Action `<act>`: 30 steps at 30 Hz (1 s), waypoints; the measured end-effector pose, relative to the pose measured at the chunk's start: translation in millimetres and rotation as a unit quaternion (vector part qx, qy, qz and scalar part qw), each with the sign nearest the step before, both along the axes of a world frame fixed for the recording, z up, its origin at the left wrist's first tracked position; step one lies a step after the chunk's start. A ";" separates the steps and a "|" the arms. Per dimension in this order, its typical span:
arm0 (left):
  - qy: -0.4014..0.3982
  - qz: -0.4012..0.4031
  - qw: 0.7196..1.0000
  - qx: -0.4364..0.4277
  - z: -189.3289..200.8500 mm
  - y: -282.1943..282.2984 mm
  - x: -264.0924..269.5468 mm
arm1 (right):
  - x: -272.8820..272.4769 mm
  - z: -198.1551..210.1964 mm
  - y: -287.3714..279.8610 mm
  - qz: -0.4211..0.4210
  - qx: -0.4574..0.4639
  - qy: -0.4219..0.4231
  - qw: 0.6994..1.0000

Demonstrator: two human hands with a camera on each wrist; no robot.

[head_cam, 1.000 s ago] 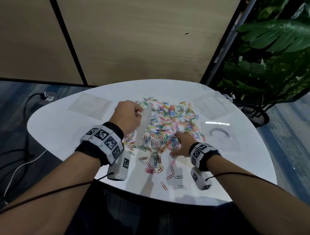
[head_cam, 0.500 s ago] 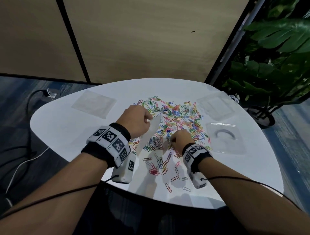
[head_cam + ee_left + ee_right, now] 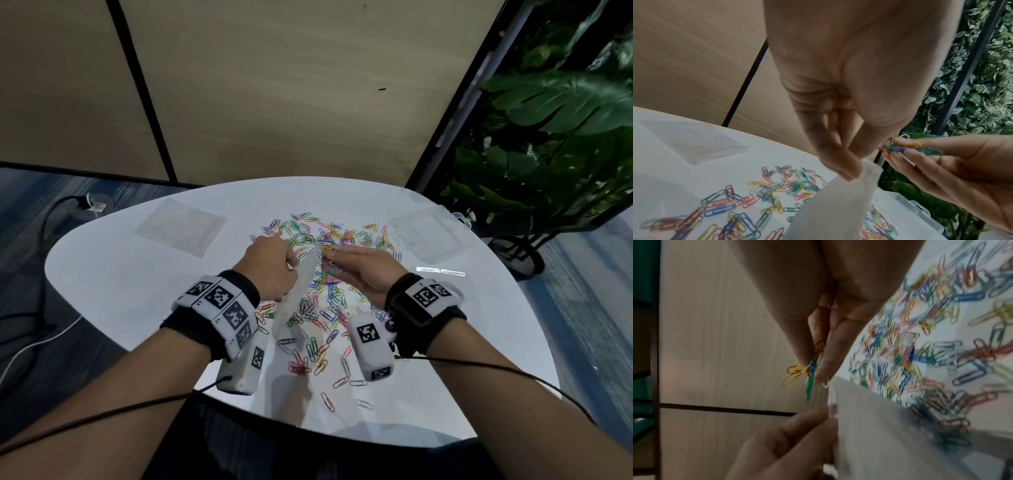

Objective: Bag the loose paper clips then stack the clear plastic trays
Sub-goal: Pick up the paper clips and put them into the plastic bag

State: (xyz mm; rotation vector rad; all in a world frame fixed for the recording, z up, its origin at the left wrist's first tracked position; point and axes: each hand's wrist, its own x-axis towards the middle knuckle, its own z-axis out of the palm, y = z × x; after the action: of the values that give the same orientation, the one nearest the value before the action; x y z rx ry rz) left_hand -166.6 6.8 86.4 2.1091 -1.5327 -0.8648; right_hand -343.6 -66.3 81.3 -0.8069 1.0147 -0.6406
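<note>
Fingers (image 3: 807,344) of the right hand (image 3: 368,274) pinch a bunch of paper clips (image 3: 805,369) just beside the clear bag (image 3: 838,203), its top edge pinched by the left hand (image 3: 270,270).

A white rounded tabletop (image 3: 137,291) stands before a wall of light wood panels (image 3: 274,96) split by thin black seams, with a black post (image 3: 455,92) at the wall's right edge. Large green leafy plants (image 3: 555,130) fill the right side, one in a dark pot (image 3: 520,253) on the floor. The floor is blue-grey carpet (image 3: 27,192), where a black cable (image 3: 51,219) and a white cable (image 3: 30,346) trail on the left.
</note>
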 end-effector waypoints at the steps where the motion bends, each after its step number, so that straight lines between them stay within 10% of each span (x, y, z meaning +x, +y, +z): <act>1: 0.013 0.004 1.000 0.005 -1.6 -0.5 -1.4 | 2.9 -0.8 3.6 0.005 0.009 -0.008 1.000; 14: 0.066 0.019 0.997 -0.047 -17.1 -14.2 -38.9 | 18.2 -22.7 8.2 0.092 -0.066 0.201 0.973; 19: 0.060 0.016 0.997 -0.052 -15.5 -19.4 -46.9 | 17.0 -22.0 6.3 0.142 -0.295 0.452 0.830; 27: 0.040 0.007 0.998 -0.052 -18.6 -22.4 -37.3 | 10.1 -11.6 8.3 0.218 -0.396 0.441 0.775; 30: 0.037 0.010 0.998 -0.052 -15.0 -19.1 -29.6 | -10.2 -10.6 11.2 0.145 -0.395 0.390 0.819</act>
State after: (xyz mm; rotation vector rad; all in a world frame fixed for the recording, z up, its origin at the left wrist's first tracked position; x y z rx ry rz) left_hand -196.2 -12.3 71.4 1.9932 -1.4846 -0.8292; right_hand -353.8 -55.1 70.7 -2.0400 1.3183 -0.4466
